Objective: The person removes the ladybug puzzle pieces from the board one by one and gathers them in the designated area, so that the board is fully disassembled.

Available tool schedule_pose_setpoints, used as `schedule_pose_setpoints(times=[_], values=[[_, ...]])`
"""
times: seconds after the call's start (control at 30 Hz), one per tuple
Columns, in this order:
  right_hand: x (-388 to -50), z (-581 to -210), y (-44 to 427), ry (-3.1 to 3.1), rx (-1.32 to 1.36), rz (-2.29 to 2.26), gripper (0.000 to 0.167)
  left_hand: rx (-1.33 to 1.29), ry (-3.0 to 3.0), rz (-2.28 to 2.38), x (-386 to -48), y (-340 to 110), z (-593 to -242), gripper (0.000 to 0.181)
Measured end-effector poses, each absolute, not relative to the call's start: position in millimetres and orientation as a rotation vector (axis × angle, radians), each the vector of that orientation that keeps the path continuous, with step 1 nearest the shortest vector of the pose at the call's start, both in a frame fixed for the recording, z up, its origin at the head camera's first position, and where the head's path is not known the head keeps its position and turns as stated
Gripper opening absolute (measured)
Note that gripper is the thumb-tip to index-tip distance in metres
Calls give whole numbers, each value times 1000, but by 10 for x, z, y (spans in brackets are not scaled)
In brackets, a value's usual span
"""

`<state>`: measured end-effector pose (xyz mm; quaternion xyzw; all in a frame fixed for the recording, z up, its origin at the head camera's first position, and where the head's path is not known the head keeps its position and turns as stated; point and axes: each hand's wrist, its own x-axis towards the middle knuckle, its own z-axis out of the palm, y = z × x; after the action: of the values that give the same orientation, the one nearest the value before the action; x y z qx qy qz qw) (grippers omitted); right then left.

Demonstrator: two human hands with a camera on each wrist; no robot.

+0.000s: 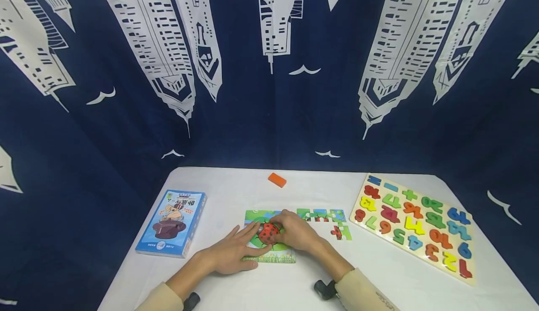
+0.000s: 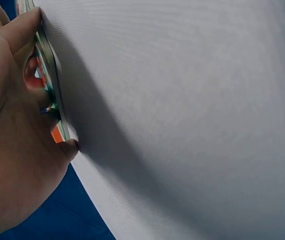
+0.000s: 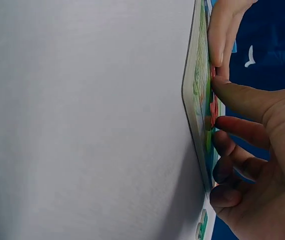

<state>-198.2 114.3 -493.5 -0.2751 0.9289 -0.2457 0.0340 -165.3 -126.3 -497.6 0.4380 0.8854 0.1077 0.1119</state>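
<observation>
A jigsaw puzzle (image 1: 281, 258) with a red ladybug on a green leaf lies flat at the middle front of the white table. My left hand (image 1: 231, 251) rests on its left part, fingers straight and spread, thumb by the near edge. Curled fingers of my right hand (image 1: 296, 231) meet the ladybug's right side. In the right wrist view, that hand's (image 3: 262, 135) thumb and index finger pinch a red puzzle piece (image 3: 214, 107) at the board's surface; the hand largely hides it. Loose puzzle pieces (image 1: 322, 215) lie right of the puzzle, with more ladybug pieces (image 1: 343, 232) just below.
A blue game box (image 1: 170, 222) lies on the left. On the right is a wooden board (image 1: 421, 253) with colourful numbers. An orange block (image 1: 277, 180) sits towards the back. A navy curtain (image 1: 269, 114) with white buildings hangs behind the table (image 1: 227, 187).
</observation>
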Motion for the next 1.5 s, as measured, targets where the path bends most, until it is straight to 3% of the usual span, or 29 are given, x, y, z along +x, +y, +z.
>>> schedule_pose_setpoints(times=[1.5], values=[[-1965,-4966,1132,2824,-789,-831,45,1286,2605,296,-1640,-1244,-4974,47]])
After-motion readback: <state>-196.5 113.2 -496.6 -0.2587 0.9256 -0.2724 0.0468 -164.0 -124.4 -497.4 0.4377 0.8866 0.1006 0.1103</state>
